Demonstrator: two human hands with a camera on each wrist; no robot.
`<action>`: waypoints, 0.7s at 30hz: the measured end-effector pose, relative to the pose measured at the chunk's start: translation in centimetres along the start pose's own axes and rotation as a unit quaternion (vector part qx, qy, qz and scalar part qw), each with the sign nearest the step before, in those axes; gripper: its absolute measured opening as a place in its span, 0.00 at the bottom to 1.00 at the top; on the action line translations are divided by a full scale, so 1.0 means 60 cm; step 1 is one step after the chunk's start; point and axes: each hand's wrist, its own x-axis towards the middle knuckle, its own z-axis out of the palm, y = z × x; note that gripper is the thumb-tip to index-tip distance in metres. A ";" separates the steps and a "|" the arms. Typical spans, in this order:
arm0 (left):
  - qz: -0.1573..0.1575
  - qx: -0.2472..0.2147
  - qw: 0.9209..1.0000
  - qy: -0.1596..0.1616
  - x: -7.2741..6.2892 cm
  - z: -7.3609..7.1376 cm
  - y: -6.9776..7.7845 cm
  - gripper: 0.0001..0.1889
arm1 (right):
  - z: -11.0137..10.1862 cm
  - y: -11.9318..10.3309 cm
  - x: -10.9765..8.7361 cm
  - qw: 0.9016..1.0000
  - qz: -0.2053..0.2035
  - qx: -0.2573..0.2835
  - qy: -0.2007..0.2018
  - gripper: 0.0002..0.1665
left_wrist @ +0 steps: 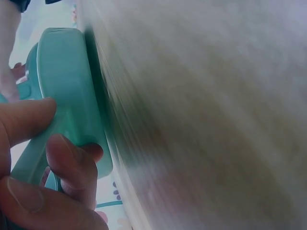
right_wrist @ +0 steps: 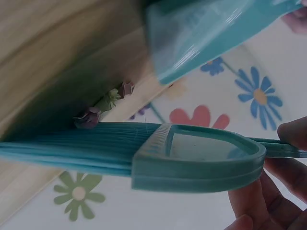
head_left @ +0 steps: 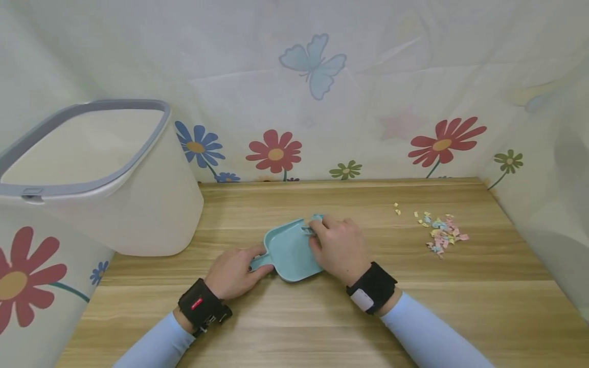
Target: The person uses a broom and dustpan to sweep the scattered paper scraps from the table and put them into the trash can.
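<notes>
My left hand [head_left: 235,271] grips the short handle of a light blue-green dustpan [head_left: 292,255]. In the left wrist view the dustpan [left_wrist: 67,81] is close, with fingers round its handle. My right hand [head_left: 340,248] is over the dustpan's right side, holding a small matching brush [head_left: 307,231] by its handle. Most of the brush is hidden behind the hand in the head view. The right wrist view shows the brush's bristles [right_wrist: 81,148] and head, with the dustpan [right_wrist: 206,38] above. A few crumpled paper bits [right_wrist: 88,117] lie beside the bristles there.
A heap of pink, yellow and blue paper scraps [head_left: 444,235] lies on the wooden table [head_left: 285,327] at the right, with a few strays to its left. A tall white bin [head_left: 152,204] with a grey rim stands at the left. Flower-printed cloth [head_left: 363,128] hangs behind.
</notes>
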 end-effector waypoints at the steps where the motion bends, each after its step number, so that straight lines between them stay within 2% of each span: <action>1: 0.001 0.000 1.000 0.000 0.000 0.000 0.000 0.14 | 0.002 -0.009 0.001 1.000 -0.006 0.001 0.003 0.12; 6: 0.007 -0.002 1.000 0.002 0.000 0.003 0.000 0.15 | 0.003 -0.045 0.006 0.999 -0.033 0.014 0.013 0.12; 9: 0.013 -0.006 1.000 0.001 0.000 0.004 -0.002 0.14 | -0.002 -0.050 0.010 0.998 -0.030 0.041 0.027 0.12; 12: 0.015 -0.009 1.000 0.000 0.002 0.005 -0.002 0.13 | -0.014 -0.035 0.017 0.995 0.005 0.076 0.056 0.08; 16: 0.008 -0.006 1.000 -0.001 0.002 0.004 -0.002 0.13 | -0.032 0.002 0.028 0.984 0.084 0.132 0.089 0.06; 18: 0.005 -0.004 1.000 -0.002 0.002 0.003 -0.001 0.13 | -0.037 0.019 0.031 0.978 0.116 0.148 0.089 0.07; 21: 0.006 0.001 1.000 -0.002 0.000 0.003 -0.001 0.13 | -0.040 0.036 0.030 0.979 0.131 0.138 0.078 0.08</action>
